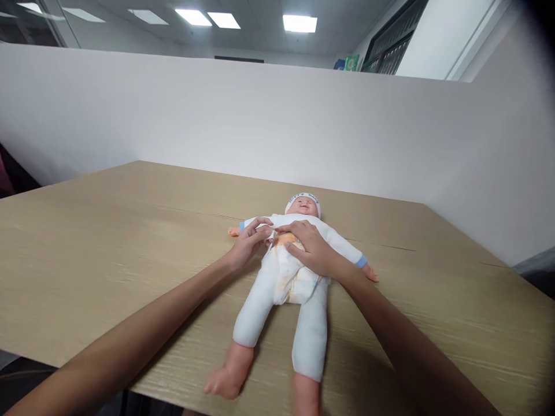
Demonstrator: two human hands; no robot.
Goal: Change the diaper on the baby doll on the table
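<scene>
At the left edge, a dark and reddish shape [13, 173] is cut off and cannot be identified. The pale wooden table [108, 231] stretches rightward before a white partition [217, 110]. The left forearm enters from the lower left, its near end out of view. The left hand [249, 242] is at the side of the diaper's waist, fingers bent and close together around a small white bit; whether they pinch it I cannot tell, as the tips blur into the white.

The doll [266, 283] lies on its back in the middle of the table, head away, wearing the diaper [295, 283] over white clothing. Lettering on its white cap [303, 197] is too small to read surely, and the foot nearer the right is cropped by the bottom edge. The right hand [310, 248] lies over the diaper's front, hiding part of its print, fingers extended and thumb spread away from them. Above the partition only the top of a green object [351, 62] shows. A dark grey shape [537, 268] is cut off at the right edge.
</scene>
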